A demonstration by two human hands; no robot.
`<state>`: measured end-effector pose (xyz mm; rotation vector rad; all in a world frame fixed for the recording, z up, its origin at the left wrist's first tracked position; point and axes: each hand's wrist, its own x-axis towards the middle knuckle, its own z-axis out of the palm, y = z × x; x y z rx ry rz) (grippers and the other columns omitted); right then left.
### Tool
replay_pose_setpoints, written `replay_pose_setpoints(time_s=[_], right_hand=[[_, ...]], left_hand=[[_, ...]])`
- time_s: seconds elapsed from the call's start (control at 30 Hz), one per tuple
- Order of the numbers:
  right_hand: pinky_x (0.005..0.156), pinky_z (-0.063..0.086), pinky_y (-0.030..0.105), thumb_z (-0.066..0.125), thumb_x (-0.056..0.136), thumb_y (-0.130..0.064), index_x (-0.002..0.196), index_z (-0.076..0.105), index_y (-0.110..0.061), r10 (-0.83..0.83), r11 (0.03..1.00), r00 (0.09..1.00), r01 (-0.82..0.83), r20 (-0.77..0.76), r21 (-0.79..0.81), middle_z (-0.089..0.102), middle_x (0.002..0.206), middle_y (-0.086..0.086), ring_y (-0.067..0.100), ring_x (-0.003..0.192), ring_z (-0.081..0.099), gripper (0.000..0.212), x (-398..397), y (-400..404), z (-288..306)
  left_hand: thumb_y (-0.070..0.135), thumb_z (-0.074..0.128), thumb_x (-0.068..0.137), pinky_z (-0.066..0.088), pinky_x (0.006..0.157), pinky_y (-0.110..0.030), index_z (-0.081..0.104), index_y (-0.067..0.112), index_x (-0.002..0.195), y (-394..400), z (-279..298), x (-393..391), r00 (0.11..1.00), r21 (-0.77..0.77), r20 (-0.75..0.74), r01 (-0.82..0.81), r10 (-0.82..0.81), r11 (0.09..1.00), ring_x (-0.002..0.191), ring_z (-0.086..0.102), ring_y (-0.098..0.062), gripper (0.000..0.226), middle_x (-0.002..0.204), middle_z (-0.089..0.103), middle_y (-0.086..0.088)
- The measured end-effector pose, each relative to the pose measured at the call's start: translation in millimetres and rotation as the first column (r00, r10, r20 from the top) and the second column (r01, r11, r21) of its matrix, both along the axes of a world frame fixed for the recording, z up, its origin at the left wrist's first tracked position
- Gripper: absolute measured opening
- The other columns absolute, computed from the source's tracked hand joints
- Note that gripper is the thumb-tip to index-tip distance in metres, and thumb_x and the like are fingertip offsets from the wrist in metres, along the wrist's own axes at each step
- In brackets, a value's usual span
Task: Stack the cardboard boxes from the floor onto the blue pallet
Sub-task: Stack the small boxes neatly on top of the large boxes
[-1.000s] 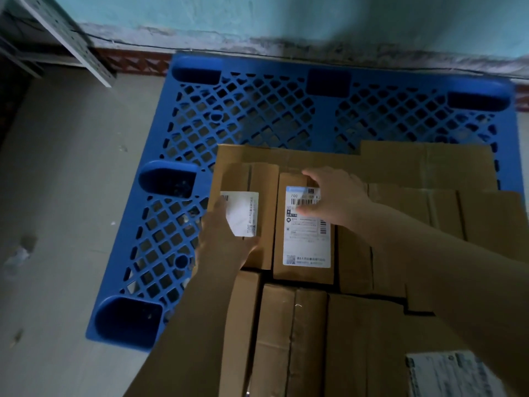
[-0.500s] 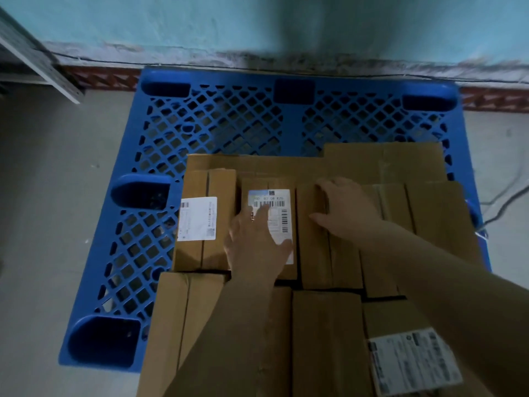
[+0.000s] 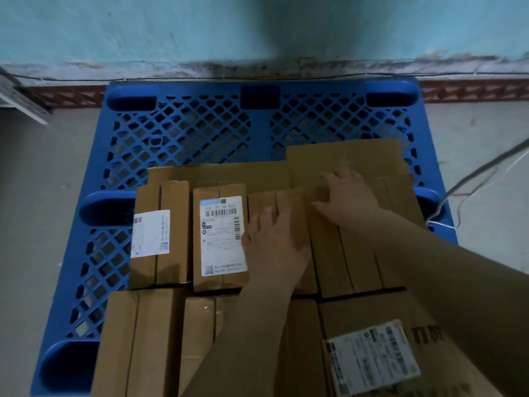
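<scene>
We see white shipping labels with barcodes on three of the cardboard boxes point(image 3: 220, 239), the print too blurred to read; the boxes are plain brown oblongs, long axes running toward twelve o'clock, packed side by side on the blue pallet point(image 3: 183, 133), a latticed plastic grid against the teal wall point(image 3: 143, 30). Our left hand point(image 3: 274, 239) and right hand point(image 3: 347, 196) lie flat on neighbouring unlabelled boxes, fingers loosely spread, gripping nothing.

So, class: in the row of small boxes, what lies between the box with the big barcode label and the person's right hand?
In the head view, between the labelled box and the right hand lie one plain cardboard box and the left hand pressed flat on it.
</scene>
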<state>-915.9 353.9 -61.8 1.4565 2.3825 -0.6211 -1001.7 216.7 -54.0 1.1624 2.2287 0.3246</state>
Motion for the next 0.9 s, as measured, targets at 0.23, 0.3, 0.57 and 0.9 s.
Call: replay_pose_setpoints(time_s=[0.23,0.3,0.57,0.9], right_hand=[[0.102,0.035,0.046,0.055,0.086,-0.036,0.142,0.025,-0.020,0.069,0.997,0.998,-0.069,-0.004,-0.015,0.031,0.145,0.009,0.032,0.136,0.019,0.066,21.6,-3.2,-13.3],[0.106,0.031,0.046,0.055,0.085,-0.037,0.143,0.024,-0.020,0.073,0.997,0.996,-0.073,-0.053,0.005,0.029,0.147,0.009,0.031,0.136,0.019,0.067,26.0,-3.5,-13.4],[0.105,0.028,0.055,0.054,0.083,-0.040,0.140,0.024,-0.015,-0.278,0.958,0.961,0.276,0.007,0.075,0.025,0.147,0.019,0.039,0.135,0.019,0.069,92.4,24.9,-9.1],[0.113,0.015,0.051,0.056,0.085,-0.042,0.146,-0.007,-0.013,-0.364,0.931,0.931,0.363,-0.007,-0.027,-0.001,0.156,0.014,0.036,0.141,0.007,0.092,106.1,-1.9,-14.9]], left_hand=[[0.042,0.060,0.077,0.013,0.112,-0.048,0.024,0.033,0.140,3.7,-11.4,32.8,0.996,-0.110,-0.059,0.062,-0.069,0.992,0.142,0.003,-0.028,0.073,0.156,0.010,0.000],[0.042,0.059,0.078,0.012,0.113,-0.048,0.023,0.035,0.141,3.7,-12.2,35.8,0.995,-0.104,-0.078,0.058,-0.066,0.993,0.143,0.002,-0.027,0.073,0.156,0.010,0.000],[0.042,0.057,0.080,0.007,0.114,-0.047,0.023,0.034,0.141,14.6,-6.3,63.1,0.988,-0.060,-0.071,0.134,-0.138,0.989,0.143,0.003,-0.025,0.070,0.155,0.014,0.000],[0.045,0.061,0.078,0.010,0.115,-0.047,0.024,0.035,0.141,1.2,-11.5,89.6,0.980,-0.080,-0.070,0.179,-0.185,0.981,0.143,0.006,-0.024,0.074,0.155,0.016,0.000]])
